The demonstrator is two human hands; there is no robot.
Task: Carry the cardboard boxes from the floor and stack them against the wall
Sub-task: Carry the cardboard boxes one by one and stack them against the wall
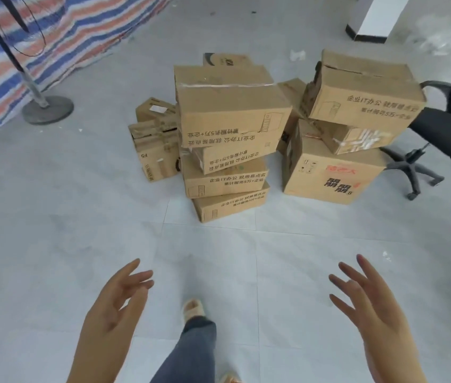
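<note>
Left hand (pixel 116 305) and right hand (pixel 370 302): fingers spread, holding nothing | cardboard boxes (pixel 232 111) stacked mid-floor (pixel 53 217), well ahead | top box looks stiff, bulky, probably light; grip opposite side faces, low | leaning stack may topple.

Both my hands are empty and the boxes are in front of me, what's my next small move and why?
Probably step closer and reach for the top box of the middle stack. Your left hand and right hand are open, short of the boxes, and that box lies uppermost.
</note>
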